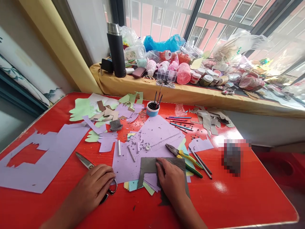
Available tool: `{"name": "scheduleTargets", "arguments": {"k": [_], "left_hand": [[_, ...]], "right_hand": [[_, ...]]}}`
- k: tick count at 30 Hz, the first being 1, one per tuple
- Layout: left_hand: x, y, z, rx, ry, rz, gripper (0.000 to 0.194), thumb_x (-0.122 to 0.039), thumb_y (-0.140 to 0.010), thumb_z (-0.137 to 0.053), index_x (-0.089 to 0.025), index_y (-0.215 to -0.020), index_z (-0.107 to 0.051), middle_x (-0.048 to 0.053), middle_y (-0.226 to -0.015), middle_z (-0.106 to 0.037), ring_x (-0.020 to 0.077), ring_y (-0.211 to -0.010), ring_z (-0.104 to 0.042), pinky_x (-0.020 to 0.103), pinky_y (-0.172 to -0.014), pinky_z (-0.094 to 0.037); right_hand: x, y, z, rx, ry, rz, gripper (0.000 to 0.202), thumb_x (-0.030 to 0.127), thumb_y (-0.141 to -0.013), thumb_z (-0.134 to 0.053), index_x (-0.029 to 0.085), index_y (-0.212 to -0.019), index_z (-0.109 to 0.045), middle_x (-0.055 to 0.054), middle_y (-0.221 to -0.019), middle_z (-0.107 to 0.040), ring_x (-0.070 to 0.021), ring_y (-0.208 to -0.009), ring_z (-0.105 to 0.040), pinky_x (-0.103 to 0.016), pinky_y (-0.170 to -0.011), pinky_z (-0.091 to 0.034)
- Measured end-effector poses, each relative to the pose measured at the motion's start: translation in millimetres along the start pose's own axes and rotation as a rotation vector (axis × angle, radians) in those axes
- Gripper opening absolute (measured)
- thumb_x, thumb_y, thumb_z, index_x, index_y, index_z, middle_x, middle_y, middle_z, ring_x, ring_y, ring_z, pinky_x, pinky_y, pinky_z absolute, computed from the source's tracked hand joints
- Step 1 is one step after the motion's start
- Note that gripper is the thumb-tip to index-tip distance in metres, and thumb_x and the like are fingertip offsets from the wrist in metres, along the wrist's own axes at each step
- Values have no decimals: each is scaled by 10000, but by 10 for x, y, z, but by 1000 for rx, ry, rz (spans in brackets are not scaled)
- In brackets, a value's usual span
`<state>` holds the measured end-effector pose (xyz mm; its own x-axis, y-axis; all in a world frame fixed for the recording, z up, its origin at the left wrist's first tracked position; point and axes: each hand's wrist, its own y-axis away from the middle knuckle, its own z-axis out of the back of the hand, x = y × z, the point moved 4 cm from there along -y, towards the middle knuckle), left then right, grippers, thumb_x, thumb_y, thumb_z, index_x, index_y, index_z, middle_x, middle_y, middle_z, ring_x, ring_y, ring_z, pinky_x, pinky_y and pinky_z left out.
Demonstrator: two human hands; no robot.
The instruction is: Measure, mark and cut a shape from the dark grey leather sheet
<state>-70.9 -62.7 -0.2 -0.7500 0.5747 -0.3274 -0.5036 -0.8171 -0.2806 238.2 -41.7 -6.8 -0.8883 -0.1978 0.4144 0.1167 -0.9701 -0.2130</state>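
Note:
My left hand is closed over a pair of scissors on the table. Their blades point up and left, and the black-rimmed finger loops show beside my fingertips. My right hand is on a dark grey sheet, its fingers bent and gripping it near the middle. A piece is cut out of the sheet's lower side. Under it lie a large purple sheet and several coloured paper pieces. Yellow-and-green handled pliers touch the grey sheet's upper right corner.
A purple sheet with a cutout lies at left on the red table. Paper scraps lie behind. A cup of black beads, pens and grey scraps are farther back. A thermos stands on the cluttered windowsill.

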Motion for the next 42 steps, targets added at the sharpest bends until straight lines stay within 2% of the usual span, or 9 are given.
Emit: {"name": "scheduleTargets", "arguments": {"k": [5,8,12,16,20,24,30,35,42], "left_hand": [[-268,-277,-56,-38,-25,-133,300,-170,-1057,-508,-257,-1259,-712,49,-1323,-746,243,-1250,-655,393,-1109,-476],[-572,-535,-208,23,-28,-238,427,-63,-1037,-448,-250,-1337,-688,50,-1459,-692,236,-1377,-588,405,-1164,-438],[-786,-769,-442,-46,-118,-307,421,-94,-1041,-428,-197,-1338,-709,78,-1478,-692,247,-1385,-589,413,-1175,-398],[-748,-808,-597,-24,-164,-322,405,-159,-1066,-421,-213,-1315,-736,85,-1409,-740,245,-1325,-638,408,-1140,-392],[-775,-942,-510,82,-148,-339,379,-123,-1056,-426,-208,-1212,-760,90,-1332,-773,276,-1204,-689,441,-1049,-435],[-905,-1410,-329,228,-146,-240,245,-143,-1038,-510,-203,-1023,-746,92,-1012,-774,292,-943,-683,434,-868,-471],[-929,-2095,-408,375,-272,-12,180,-270,-984,-685,-116,-1074,-710,174,-1101,-722,364,-1071,-651,462,-902,-475],[-889,-2191,-572,416,-270,-1,197,-303,-968,-724,-127,-1057,-709,158,-1086,-743,341,-1074,-674,421,-898,-471],[-833,-2201,-605,423,-297,34,213,-321,-981,-684,-118,-1031,-727,177,-1045,-762,364,-1054,-700,431,-878,-471]], "right_hand": [[22,-5,10,13,-25,-33,228,244,-1051,-573,223,-1178,-762,-48,-1056,-851,-251,-864,-806,-309,-755,-520],[32,-13,5,20,-38,-42,226,226,-1037,-594,215,-1192,-759,-56,-1077,-849,-250,-897,-806,-304,-787,-537],[39,-5,6,40,-35,-42,239,204,-1023,-620,206,-1222,-753,-64,-1100,-845,-253,-924,-806,-307,-818,-554],[-16,21,58,79,-68,-29,259,211,-1031,-623,219,-1259,-746,-58,-1151,-837,-242,-980,-803,-304,-864,-567],[-117,48,109,86,-139,-63,238,210,-1048,-590,227,-1212,-762,-46,-1156,-836,-231,-1020,-799,-296,-897,-569],[-124,63,107,91,-153,-74,221,233,-1044,-596,234,-1177,-772,-51,-1129,-839,-247,-1000,-797,-306,-886,-568],[-207,0,313,53,-251,-65,227,248,-1059,-569,232,-1148,-777,-41,-1082,-846,-229,-972,-803,-287,-857,-568],[-536,-163,675,-59,-192,-202,244,297,-1066,-573,213,-1189,-767,-76,-1098,-836,-246,-971,-792,-301,-833,-560],[-554,-440,659,232,163,-212,322,408,-1051,-661,227,-1315,-700,-91,-1190,-811,-289,-1019,-781,-324,-769,-515]]}}
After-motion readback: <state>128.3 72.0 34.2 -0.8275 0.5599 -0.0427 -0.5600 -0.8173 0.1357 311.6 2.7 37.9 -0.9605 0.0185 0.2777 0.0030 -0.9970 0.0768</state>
